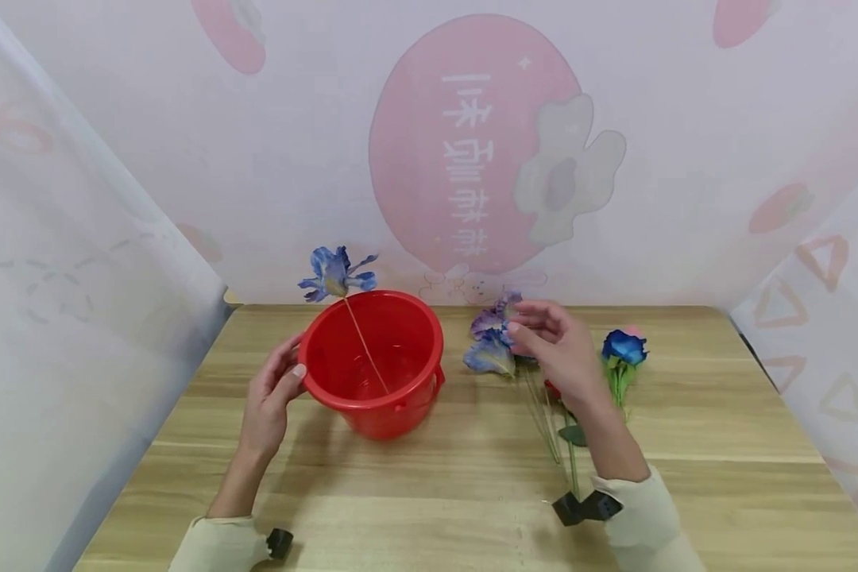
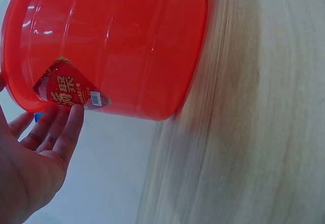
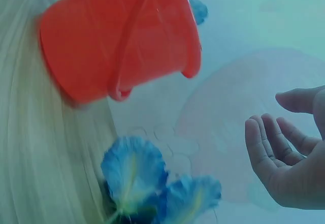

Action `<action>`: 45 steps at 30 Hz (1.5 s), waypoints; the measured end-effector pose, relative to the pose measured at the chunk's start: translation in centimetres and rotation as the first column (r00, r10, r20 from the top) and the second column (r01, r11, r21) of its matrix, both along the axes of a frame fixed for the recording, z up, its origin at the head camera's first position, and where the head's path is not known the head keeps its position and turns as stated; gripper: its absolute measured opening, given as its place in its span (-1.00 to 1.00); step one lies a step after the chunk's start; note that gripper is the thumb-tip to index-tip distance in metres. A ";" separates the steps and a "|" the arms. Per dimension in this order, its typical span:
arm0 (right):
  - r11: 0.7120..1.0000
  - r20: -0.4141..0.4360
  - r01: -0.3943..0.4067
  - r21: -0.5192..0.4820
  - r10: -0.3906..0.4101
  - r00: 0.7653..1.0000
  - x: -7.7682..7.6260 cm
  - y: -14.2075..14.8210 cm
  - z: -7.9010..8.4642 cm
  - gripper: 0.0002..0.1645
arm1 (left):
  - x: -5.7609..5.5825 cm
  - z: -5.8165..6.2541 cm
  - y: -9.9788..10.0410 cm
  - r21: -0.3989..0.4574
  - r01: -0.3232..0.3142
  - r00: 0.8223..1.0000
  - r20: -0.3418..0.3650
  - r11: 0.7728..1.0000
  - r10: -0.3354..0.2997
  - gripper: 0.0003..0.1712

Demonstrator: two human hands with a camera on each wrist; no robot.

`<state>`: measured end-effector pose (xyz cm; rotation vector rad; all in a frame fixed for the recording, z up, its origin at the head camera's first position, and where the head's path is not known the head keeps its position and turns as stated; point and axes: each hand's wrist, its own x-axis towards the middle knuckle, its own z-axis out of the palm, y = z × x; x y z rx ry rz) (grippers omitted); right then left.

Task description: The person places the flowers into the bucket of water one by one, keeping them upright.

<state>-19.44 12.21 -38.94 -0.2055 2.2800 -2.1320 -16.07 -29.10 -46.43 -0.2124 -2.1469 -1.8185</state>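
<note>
A red plastic bucket (image 1: 393,421) stands on the table, a blue iris (image 1: 336,274) leaning in it with the bloom above the far left rim. My left hand (image 1: 268,397) rests on the bucket's left side, fingers fairly straight near a dark red label (image 2: 71,84) and thumb at the rim. Above the flowers on the right, my right hand (image 1: 561,349) is raised with fingers loosely bent and nothing in it. Below it lie a blue iris (image 1: 489,353) and a purple iris (image 1: 486,319), their blooms partly overlapped by the hand.
Right of my right forearm lies a blue rose (image 1: 624,348), with a bit of pink behind it. A red flower (image 1: 552,389) with a green leaf (image 1: 573,434) is mostly hidden by the forearm. A patterned white backdrop (image 1: 314,159) rises behind the wooden table (image 1: 429,516).
</note>
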 end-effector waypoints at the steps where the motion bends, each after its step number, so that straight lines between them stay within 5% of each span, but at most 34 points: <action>1: 1.000 0.002 0.006 0.005 -0.006 1.000 0.1 0.4 0.0 -0.49 | 0.0 0.1 0.0 0.004 0.000 1.000 -0.002 1.000 0.000 -0.47; 16: 0.995 0.103 0.059 0.075 -0.067 0.992 0.8 4.4 -2.1 -0.44 | 0.0 0.2 0.0 0.016 0.003 1.000 0.002 1.000 -0.003 -0.47; 29: 0.985 0.214 -0.027 0.169 -0.010 0.977 1.1 5.3 -4.5 -0.42 | -0.1 0.2 0.2 0.024 0.004 1.000 0.008 1.000 -0.004 -0.47; 45: 0.945 0.229 -0.072 0.318 -0.003 0.973 0.4 5.6 -6.5 -0.43 | 0.4 0.4 -0.1 0.007 -0.005 1.000 0.018 1.000 0.005 -0.47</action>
